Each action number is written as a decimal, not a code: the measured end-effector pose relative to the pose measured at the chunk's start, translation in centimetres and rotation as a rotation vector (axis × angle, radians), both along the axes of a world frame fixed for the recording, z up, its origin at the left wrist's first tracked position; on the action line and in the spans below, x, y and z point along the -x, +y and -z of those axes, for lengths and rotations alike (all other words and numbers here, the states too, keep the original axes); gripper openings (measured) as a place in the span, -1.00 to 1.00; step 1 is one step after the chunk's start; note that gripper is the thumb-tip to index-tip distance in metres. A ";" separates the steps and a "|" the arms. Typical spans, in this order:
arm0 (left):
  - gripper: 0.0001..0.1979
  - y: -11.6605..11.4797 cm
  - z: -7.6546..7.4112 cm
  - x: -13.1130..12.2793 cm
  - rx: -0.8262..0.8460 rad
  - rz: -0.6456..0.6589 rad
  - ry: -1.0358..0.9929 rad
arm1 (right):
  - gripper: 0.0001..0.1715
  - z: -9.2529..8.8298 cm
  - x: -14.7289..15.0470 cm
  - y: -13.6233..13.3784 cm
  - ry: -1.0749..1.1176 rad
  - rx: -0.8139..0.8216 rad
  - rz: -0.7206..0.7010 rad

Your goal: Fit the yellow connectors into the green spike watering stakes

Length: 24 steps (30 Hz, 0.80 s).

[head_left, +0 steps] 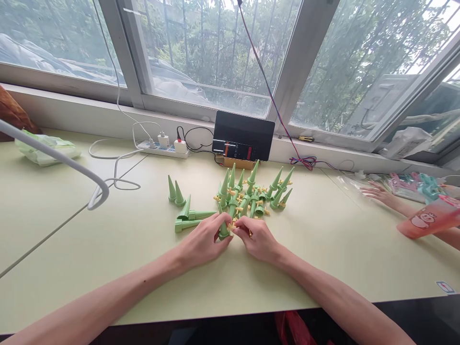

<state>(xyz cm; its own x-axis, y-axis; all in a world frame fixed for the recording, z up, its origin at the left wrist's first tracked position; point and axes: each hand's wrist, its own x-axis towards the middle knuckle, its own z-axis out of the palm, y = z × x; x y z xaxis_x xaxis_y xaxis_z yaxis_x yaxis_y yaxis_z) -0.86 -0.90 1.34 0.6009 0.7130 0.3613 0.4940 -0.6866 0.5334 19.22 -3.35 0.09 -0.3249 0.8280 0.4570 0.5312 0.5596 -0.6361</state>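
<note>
My left hand (203, 242) is closed around a green plastic cone (223, 231) held upright on the pale green table (108, 249). My right hand (258, 238) pinches a small yellow piece (233, 225) against the side of that cone. Just behind my hands stands a cluster of several green cones with yellow fittings (251, 194). To the left of it are plain green cones (175, 193), two upright and others lying down (190, 219).
A black tablet (242, 135) leans against the window sill. A white power strip (163, 147) with cables lies left of it. A white curved tube (53, 155) crosses the left side. Another person's hand (379, 194) rests at the right near colourful packets (427, 218).
</note>
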 end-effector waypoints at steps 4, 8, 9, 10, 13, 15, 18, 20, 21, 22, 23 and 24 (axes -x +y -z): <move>-0.88 0.0 0.0 0.0 -0.013 0.013 -0.019 | -0.84 0.0 0.0 -0.1 -0.013 -0.001 0.010; -0.88 0.1 0.2 0.0 -0.008 0.015 -0.012 | -0.82 -0.1 0.1 -0.1 -0.006 0.008 0.009; -0.88 0.1 0.2 0.0 -0.008 0.017 -0.010 | -0.82 -0.1 0.1 -0.1 -0.003 0.011 0.008; -0.88 0.1 0.3 0.0 -0.009 0.019 -0.008 | -0.82 -0.1 0.1 -0.1 -0.001 0.013 0.009; -0.88 0.1 0.3 0.0 -0.012 0.018 0.001 | -0.81 -0.1 0.1 -0.2 0.002 0.017 0.012; -0.88 0.0 0.2 0.1 -0.008 0.018 0.008 | -0.81 -0.1 0.1 -0.2 0.005 0.019 0.015; -0.88 0.0 0.1 0.1 -0.007 0.018 0.012 | -0.80 -0.1 0.1 -0.3 0.008 0.019 0.019; -0.89 0.0 0.1 0.1 -0.010 0.017 0.009 | -0.79 -0.1 0.1 -0.3 0.007 0.018 0.022; -0.89 0.0 0.1 0.1 -0.011 0.018 0.005 | -0.78 -0.1 0.1 -0.3 0.006 0.018 0.024; -0.89 0.0 0.0 0.1 -0.011 0.021 0.001 | -0.77 -0.1 0.1 -0.3 0.004 0.018 0.025; -0.89 0.0 0.0 0.1 -0.011 0.023 -0.003 | -0.77 -0.1 0.1 -0.3 0.003 0.019 0.027; -0.89 0.0 0.0 0.1 -0.011 0.023 -0.010 | -0.76 -0.1 0.1 -0.3 0.001 0.020 0.027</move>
<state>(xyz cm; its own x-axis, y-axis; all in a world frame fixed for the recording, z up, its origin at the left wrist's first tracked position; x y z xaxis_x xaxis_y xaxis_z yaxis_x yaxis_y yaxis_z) -0.94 -0.88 1.32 0.6138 0.6949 0.3747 0.4726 -0.7036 0.5307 19.09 -3.66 0.19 -0.3016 0.8454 0.4408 0.5454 0.5322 -0.6476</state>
